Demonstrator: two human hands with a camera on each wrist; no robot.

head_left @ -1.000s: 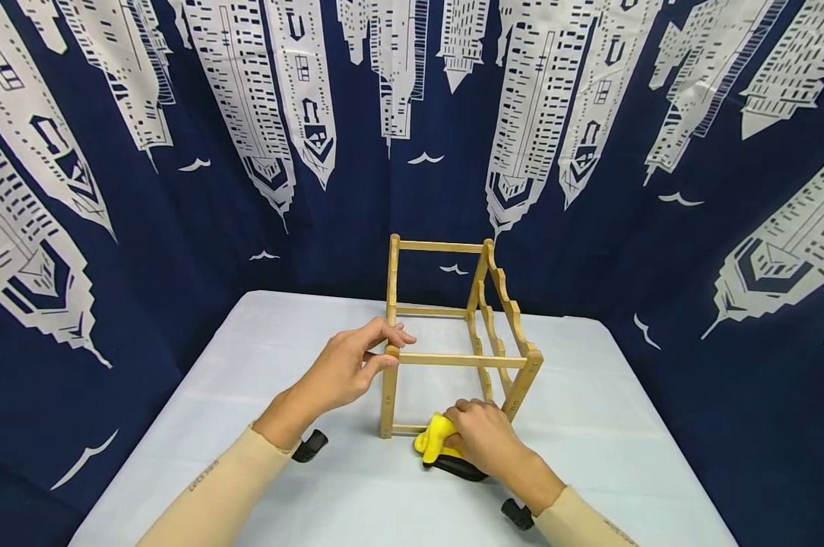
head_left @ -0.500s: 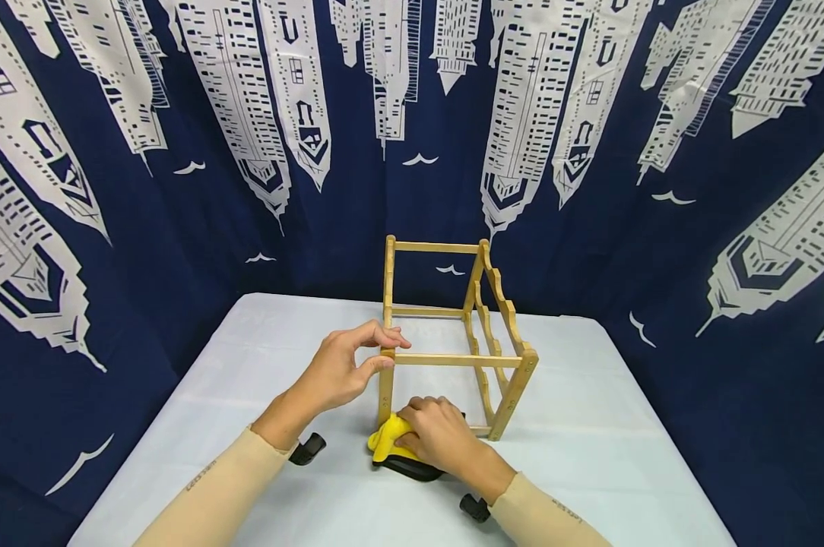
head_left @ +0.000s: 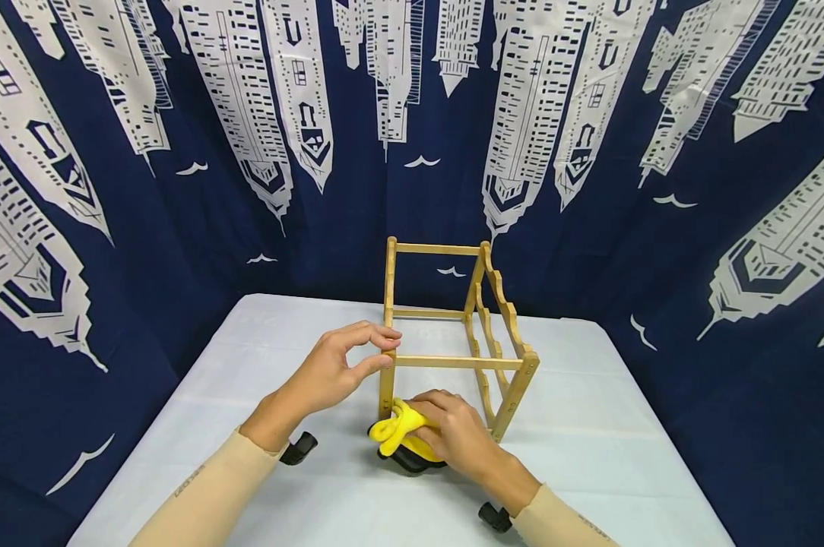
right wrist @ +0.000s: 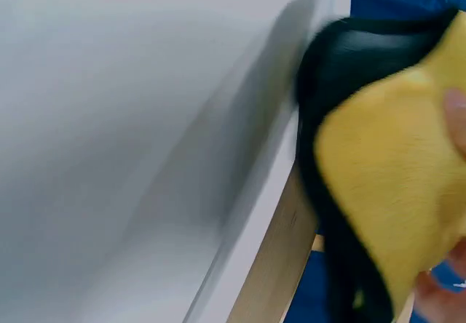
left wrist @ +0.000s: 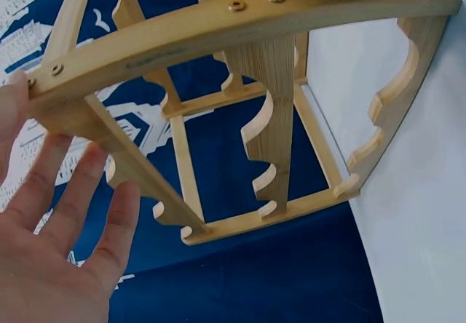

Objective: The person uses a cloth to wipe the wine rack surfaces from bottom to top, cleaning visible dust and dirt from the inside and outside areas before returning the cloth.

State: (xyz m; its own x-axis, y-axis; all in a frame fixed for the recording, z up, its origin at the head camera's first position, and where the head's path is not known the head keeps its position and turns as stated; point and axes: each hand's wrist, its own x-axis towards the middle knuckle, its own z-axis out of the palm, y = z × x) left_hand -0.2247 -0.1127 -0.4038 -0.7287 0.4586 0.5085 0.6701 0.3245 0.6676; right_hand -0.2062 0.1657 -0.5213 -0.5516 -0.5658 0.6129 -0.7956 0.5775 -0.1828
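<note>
A light wooden wine rack (head_left: 460,362) with wavy-edged slats stands on the table. My left hand (head_left: 333,368) holds its near left corner, the thumb in front and the fingers over the top. In the left wrist view, the left hand (left wrist: 58,243) has its fingers spread beside the corner of the rack (left wrist: 273,126). My right hand (head_left: 460,437) grips a bunched yellow cloth (head_left: 393,429) with black edging, low at the front of the rack. Up close in the right wrist view, the cloth (right wrist: 386,177) shows its black border and a dark side; only fingertips show there.
White cloth covers the table (head_left: 590,433). Behind it hangs a navy curtain (head_left: 357,213) printed with white buildings and birds. A small black device sits at the left wrist (head_left: 299,448), and another black device (head_left: 495,518) at the right.
My right hand has carried the yellow cloth leftward along the rack's lower front, then lifted and turned it slightly. The left hand stays at the corner, its fingertips drawn back a little.
</note>
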